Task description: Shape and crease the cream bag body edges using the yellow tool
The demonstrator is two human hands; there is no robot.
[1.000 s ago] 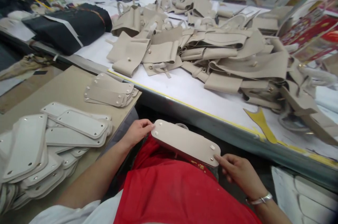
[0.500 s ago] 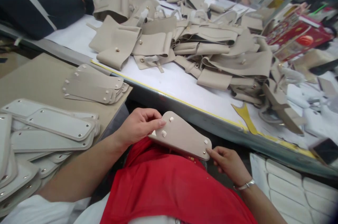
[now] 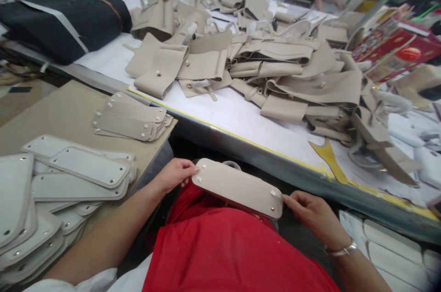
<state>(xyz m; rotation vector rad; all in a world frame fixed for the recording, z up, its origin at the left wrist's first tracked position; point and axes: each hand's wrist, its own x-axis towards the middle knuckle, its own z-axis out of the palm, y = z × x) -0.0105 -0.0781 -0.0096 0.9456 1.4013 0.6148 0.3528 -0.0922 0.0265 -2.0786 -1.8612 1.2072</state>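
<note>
A beige panel (image 3: 237, 186) with rounded ends hangs between my hands above the red apron. White bits cover three of its corners, and a bare metal stud shows at the lower right one. My left hand (image 3: 177, 175) pinches the panel's left end between thumb and fingers. At the other end, my right hand (image 3: 310, 211), with a bracelet at the wrist, grips the right edge. Similar beige panels (image 3: 129, 117) lie stacked on the board at the left, and pale panels with metal studs (image 3: 86, 165) are piled in front of them.
Beige bag parts (image 3: 282, 67) are heaped over the white-topped table (image 3: 220, 113). A black bundle (image 3: 69, 21) sits at the back left, a red patterned bag (image 3: 399, 48) at the right. A yellow piece (image 3: 330, 161) lies near the table edge. White panels (image 3: 392, 241) are at lower right.
The panel has turned to show its face more level and lengthwise, and its left end is lower. My hands are farther apart, still holding its ends. The whole view has shifted slightly.
</note>
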